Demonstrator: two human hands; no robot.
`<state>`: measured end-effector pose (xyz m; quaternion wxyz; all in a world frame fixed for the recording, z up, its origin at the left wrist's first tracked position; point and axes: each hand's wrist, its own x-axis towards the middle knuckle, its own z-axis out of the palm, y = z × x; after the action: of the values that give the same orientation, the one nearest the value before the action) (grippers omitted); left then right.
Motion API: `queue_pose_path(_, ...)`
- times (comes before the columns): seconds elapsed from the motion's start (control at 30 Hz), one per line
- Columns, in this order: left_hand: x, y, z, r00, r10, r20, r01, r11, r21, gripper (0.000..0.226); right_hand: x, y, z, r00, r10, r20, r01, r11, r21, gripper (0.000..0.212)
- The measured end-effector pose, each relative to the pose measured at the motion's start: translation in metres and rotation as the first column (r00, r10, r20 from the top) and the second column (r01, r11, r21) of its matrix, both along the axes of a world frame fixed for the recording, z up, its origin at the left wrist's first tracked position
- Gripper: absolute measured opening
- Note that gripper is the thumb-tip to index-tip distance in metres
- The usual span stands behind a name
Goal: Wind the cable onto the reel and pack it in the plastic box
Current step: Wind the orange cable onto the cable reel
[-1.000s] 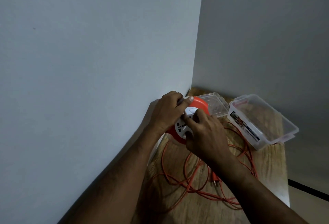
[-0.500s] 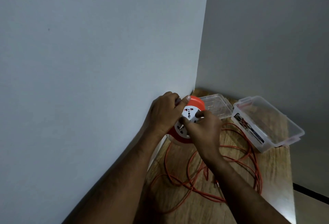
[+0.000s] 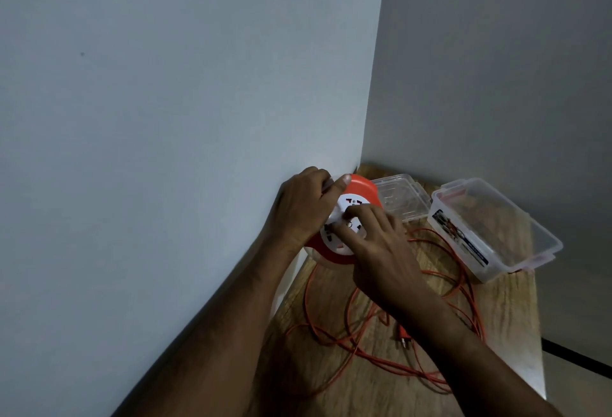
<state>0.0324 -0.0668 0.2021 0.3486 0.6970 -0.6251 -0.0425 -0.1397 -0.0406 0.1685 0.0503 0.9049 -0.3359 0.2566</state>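
walls: two plain grey walls (image 3: 165, 118) meet at the surface's far-left corner
surface: wood-grain top (image 3: 506, 317), wedged into that corner
plastic box: clear, open, label on its near side (image 3: 490, 234); sits at the far-right part of the surface, tilted to the edges
lid: clear lid (image 3: 402, 198) lies flat between reel and box, near the far edge
cable: orange, mostly unwound (image 3: 331, 334); loose loops spread over the middle of the surface, from the reel toward the near edge
reel: orange rim, white socket face (image 3: 361, 191), tipped up by the far-left corner against the left wall
left hand: (image 3: 303, 211) grip closed round the reel's left rim, thumb over the top edge
right hand: (image 3: 381, 244) fingers curled on the white socket face; whether they pinch a knob there, can't tell
plug: orange plug end (image 3: 404, 338) lies on the surface among the loops, just beside the right forearm
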Motion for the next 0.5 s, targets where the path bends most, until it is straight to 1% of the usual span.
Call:
queue_pose_path(0.13, 0.0, 0.001, 0.0, 1.0, -0.008, 0.013, 0.008, 1.0, 0.014, 0.049, -0.003, -0.004, 0.007, 0.99, 0.08, -0.118, -0.079, 0.997, 0.011, 0.076)
queue_pose_path(0.3, 0.004, 0.004, 0.003, 1.0, -0.018, -0.017, 0.019, 0.999, 0.037, 0.049, -0.005, -0.009, 0.015, 0.962, 0.193, -0.195, -0.199, 0.98, -0.011, 0.071)
queue_pose_path(0.4, 0.001, 0.005, 0.003, 0.999, -0.036, -0.021, 0.037, 0.998, 0.054, 0.046, -0.013, -0.013, 0.022, 0.952, 0.208, -0.224, -0.212, 0.977, 0.005, 0.071)
queue_pose_path(0.5, 0.001, 0.005, 0.003, 1.0, -0.027, -0.009, 0.028, 0.998, 0.055, 0.045, -0.013, -0.01, 0.024, 0.952, 0.172, -0.253, -0.174, 0.985, 0.016, 0.08)
